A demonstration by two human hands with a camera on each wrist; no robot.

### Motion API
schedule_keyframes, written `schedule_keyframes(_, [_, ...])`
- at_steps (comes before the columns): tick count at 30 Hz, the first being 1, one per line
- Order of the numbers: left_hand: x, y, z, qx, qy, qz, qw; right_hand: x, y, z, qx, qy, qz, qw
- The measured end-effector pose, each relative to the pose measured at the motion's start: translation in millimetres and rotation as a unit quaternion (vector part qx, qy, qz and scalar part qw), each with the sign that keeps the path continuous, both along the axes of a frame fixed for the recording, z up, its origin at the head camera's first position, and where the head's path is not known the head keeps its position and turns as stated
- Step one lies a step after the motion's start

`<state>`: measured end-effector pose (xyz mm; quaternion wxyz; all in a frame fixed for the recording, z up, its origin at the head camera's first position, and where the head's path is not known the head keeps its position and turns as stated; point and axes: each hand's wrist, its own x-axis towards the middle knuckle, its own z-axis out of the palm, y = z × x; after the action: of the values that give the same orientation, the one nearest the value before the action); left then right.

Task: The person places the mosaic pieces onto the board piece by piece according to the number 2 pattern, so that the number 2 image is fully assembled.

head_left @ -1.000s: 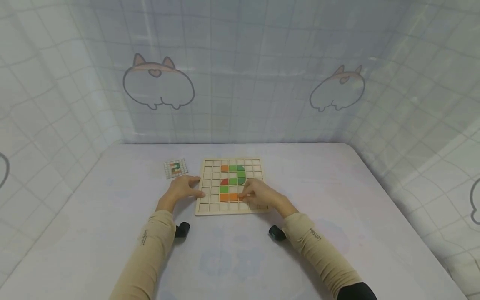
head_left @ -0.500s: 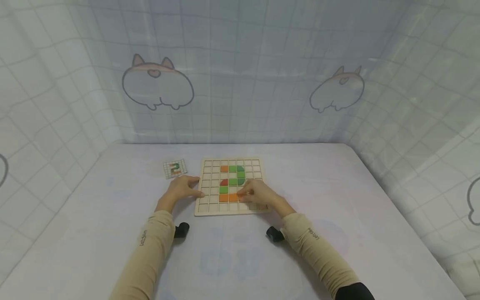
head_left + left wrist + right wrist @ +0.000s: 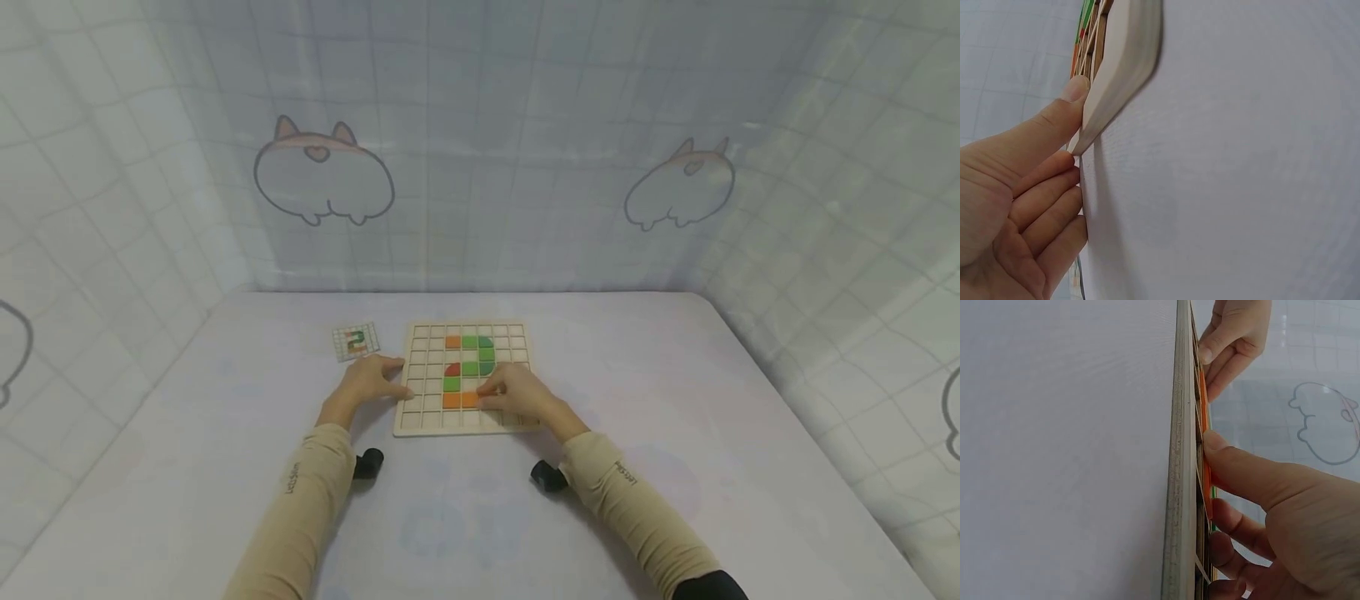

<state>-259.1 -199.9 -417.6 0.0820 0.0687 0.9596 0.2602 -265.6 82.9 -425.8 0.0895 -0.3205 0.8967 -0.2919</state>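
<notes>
A pale wooden grid board [image 3: 420, 421] lies on the table. Set into its cells are orange tiles [image 3: 452, 400], green tiles [image 3: 469, 368] and a red rounded tile [image 3: 453, 370]. My left hand [image 3: 366, 381] is at the board's left edge. Its thumb [image 3: 1054, 119] rests on the top face, while the other fingers extend beside the rim. At the right end of the lower orange row, my right hand [image 3: 521, 392] pinches an orange tile [image 3: 1207, 487] between thumb and index finger, partly hiding it. This tile is down at the grid's level.
A small card [image 3: 356, 341] printed with a coloured grid pattern lies behind my left hand. Black wrist devices [image 3: 368, 464] stick out at both sleeves. Cloth walls with a grid print [image 3: 480, 167] enclose the table at the back and sides.
Both hands keep nearly the same places, the right fingertips staying at the orange row. The head view has shifted slightly, so everything appears a little lower and further right.
</notes>
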Motion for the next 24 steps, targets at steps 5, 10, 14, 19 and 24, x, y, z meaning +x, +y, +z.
schedule_keyframes(5, [1.0, 0.4, 2.5, -0.001, -0.001, 0.002, 1.0000, 2.0, -0.9, 3.2, -0.008, 0.008, 0.016, 0.9998])
schedule_keyframes(10, [1.7, 0.0, 4.0, 0.002, -0.004, 0.008, 1.0000, 3.6, 1.4, 4.9, -0.003, 0.027, 0.050, 0.9984])
schedule_keyframes(14, [1.6, -0.4, 3.9, 0.001, 0.001, 0.001, 1.0000, 5.8, 6.3, 4.9, 0.006, 0.045, 0.090, 0.9949])
schedule_keyframes(19, [0.9, -0.1, 6.6, 0.005, 0.004, -0.001, 1.0000, 4.7, 15.7, 8.5, -0.017, 0.034, 0.093, 0.9949])
schedule_keyframes(24, [1.5, 1.4, 6.4, 0.033, -0.002, -0.008, 0.9994, 0.2, 34.6, 23.5, -0.092, 0.041, -0.007, 0.9949])
